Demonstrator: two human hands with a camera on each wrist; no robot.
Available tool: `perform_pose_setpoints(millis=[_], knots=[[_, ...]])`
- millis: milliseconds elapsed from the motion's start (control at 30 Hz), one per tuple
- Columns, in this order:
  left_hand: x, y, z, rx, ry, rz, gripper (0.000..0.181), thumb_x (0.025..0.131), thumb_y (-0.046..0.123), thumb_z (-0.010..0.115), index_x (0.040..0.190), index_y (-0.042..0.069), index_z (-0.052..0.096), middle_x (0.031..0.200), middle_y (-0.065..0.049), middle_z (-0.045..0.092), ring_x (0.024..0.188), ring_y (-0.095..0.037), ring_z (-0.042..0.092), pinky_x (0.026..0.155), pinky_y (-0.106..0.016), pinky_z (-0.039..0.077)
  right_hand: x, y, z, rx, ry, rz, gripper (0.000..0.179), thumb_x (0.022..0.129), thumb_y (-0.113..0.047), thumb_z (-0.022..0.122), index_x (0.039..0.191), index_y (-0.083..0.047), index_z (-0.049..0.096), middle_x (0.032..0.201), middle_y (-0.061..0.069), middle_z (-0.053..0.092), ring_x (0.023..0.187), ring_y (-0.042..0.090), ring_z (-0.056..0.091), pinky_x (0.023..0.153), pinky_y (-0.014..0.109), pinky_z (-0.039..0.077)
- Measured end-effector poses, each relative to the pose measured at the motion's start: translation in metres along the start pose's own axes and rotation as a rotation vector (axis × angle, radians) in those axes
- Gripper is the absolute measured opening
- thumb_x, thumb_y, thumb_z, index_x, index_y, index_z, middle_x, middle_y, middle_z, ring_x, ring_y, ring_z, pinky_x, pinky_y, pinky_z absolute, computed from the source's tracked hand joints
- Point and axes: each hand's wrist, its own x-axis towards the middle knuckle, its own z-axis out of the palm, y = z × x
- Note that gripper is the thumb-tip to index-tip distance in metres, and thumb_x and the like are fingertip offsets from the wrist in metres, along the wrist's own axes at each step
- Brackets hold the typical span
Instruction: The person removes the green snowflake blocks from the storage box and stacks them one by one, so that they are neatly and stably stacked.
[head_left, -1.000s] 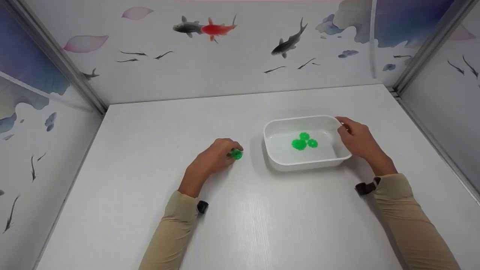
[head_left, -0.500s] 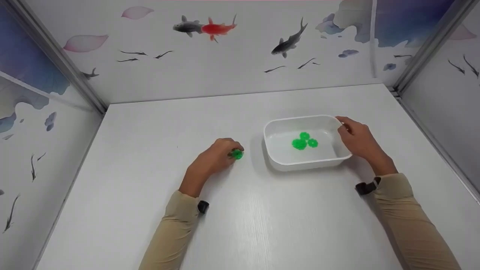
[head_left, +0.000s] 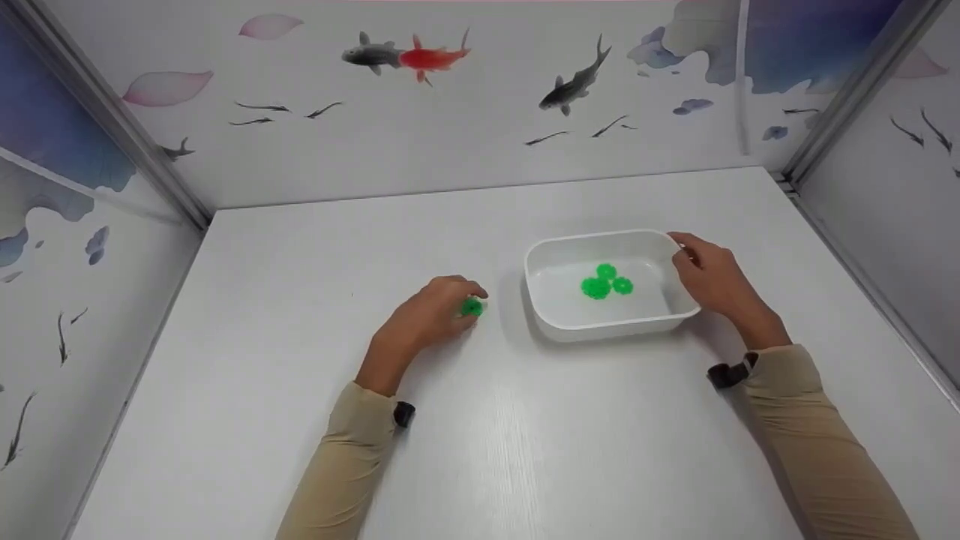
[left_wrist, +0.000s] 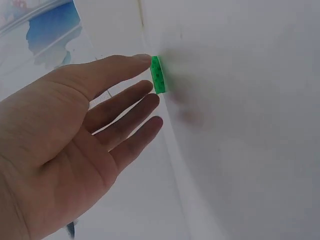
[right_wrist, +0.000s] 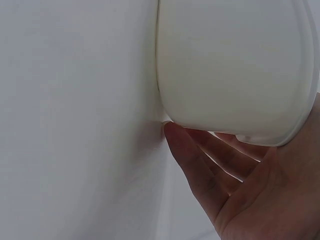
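My left hand (head_left: 435,311) is at mid-table, left of the white plastic tub. Its thumb and index fingertips are at opposite edges of a small green flower-shaped piece (head_left: 472,307), pinching it low at the tabletop. In the left wrist view the green piece (left_wrist: 158,75) shows edge-on, while the other fingers spread loosely below. My right hand (head_left: 712,277) grips the right end of the white tub (head_left: 577,324). In the right wrist view the fingers lie along the outside of the tub (right_wrist: 230,65), under its rim. Several green flower-shaped pieces (head_left: 597,288) lie together inside the tub.
The white table (head_left: 450,450) extends around both hands. Printed panels with fish and petals (head_left: 450,135) stand along its back and sides, joined by metal corner posts. Each sleeve cuff has a black device (head_left: 403,414) by it.
The green piece at my left hand now shows flatter between slightly wider-spread thumb and index finger. The right hand and tub hold still; the whole head view shifts slightly left.
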Motion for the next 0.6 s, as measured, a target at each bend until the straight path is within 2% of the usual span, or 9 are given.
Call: perform_pose_setpoints(millis=[133, 300, 600], knots=[[0.001, 0.003, -0.003, 0.02, 0.071, 0.019, 0.031, 0.107, 0.015, 0.069, 0.137, 0.008, 0.073, 0.139, -0.008, 0.074, 0.136, -0.028, 0.066, 0.116, -0.043, 0.054, 0.001, 0.0, 0.0, -0.001, -0.007, 0.002, 0.053, 0.114, -0.028, 0.038, 0.162, -0.007, 0.048, 0.128, 0.026, 0.069, 0.106, 0.035, 0.061, 0.091, 0.048, 0.049], [0.004, 0.005, -0.004, -0.007, 0.154, 0.064, 0.029, 0.109, 0.014, 0.065, 0.136, 0.007, 0.073, 0.136, -0.009, 0.076, 0.128, -0.027, 0.071, 0.111, -0.043, 0.058, 0.001, 0.0, 0.001, -0.002, -0.014, 0.011, 0.054, 0.114, -0.029, 0.037, 0.162, -0.007, 0.049, 0.127, 0.025, 0.068, 0.104, 0.033, 0.059, 0.088, 0.045, 0.048], [0.015, 0.019, -0.002, -0.042, 0.218, 0.132, 0.03, 0.11, 0.014, 0.064, 0.137, 0.007, 0.072, 0.136, -0.009, 0.076, 0.126, -0.026, 0.072, 0.11, -0.04, 0.058, 0.001, 0.003, 0.0, 0.001, -0.01, 0.004, 0.053, 0.114, -0.028, 0.037, 0.162, -0.008, 0.049, 0.124, 0.024, 0.069, 0.1, 0.032, 0.057, 0.085, 0.041, 0.046]])
